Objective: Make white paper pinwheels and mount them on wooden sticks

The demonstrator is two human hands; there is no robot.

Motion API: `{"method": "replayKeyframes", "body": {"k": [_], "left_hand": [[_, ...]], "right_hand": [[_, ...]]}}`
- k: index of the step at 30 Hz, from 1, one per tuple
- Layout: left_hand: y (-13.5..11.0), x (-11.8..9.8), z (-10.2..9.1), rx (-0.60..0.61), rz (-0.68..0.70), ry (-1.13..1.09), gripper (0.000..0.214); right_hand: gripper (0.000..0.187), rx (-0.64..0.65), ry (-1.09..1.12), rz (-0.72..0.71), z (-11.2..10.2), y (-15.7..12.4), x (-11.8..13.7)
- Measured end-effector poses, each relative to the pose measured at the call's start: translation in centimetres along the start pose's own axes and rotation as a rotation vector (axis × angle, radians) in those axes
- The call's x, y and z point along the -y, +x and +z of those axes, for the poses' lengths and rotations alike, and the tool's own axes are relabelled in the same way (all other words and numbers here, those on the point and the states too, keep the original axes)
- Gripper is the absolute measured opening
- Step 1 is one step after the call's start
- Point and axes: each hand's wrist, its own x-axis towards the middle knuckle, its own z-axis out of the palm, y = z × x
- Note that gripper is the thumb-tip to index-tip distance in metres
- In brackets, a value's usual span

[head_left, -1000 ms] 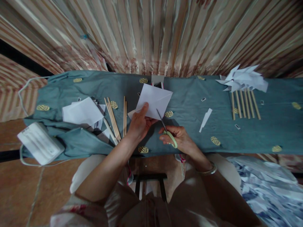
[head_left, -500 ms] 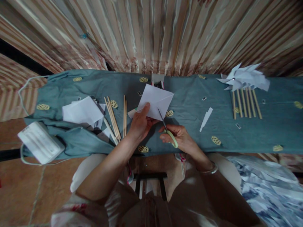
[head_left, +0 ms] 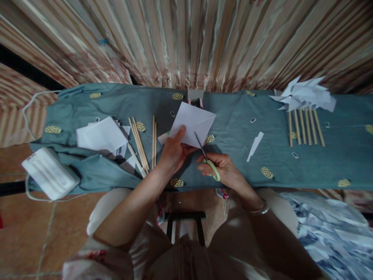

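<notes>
A square sheet of white paper with a crease or cut line toward its right corner is pinched in my left hand, thumb on top and fingers beneath. My right hand grips a pair of scissors with pale green handles. The dark blades lie across the paper's lower edge, their tip pointing toward its middle. Behind the paper, a small open box with dark contents is partly hidden. A narrow white paper strip lies to the right of my right hand.
Left on the patterned cloth are a stack of white paper, several wooden sticks, a white pen-like rod and a white power adapter or box. White paper pinwheels on sticks lie far right. A curtain hangs behind.
The view has shifted very slightly. Both hands, the paper and the scissors keep nearly the same position relative to one another.
</notes>
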Motion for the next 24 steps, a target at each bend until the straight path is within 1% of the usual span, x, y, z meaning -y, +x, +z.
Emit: {"method": "replayKeyframes", "body": {"k": [5,9,17,24], "left_hand": [[0.09,0.18,-0.14,0.013,0.002,0.009,0.024],[0.06,0.26,0.01,0.03,0.003,0.012,0.024],[-0.11,0.27,0.23,0.002,-0.011,0.04,0.02],[-0.17,0.45,0.33,0.001,-0.03,0.038,0.018]], "right_hand": [[0.042,0.006,0.009,0.013,0.02,0.0,0.17],[0.043,-0.004,-0.025,-0.012,-0.02,-0.07,0.03],[0.043,0.017,-0.081,-0.069,-0.29,-0.11,-0.39],[0.043,0.001,-0.026,-0.014,-0.15,-0.07,-0.14]]}}
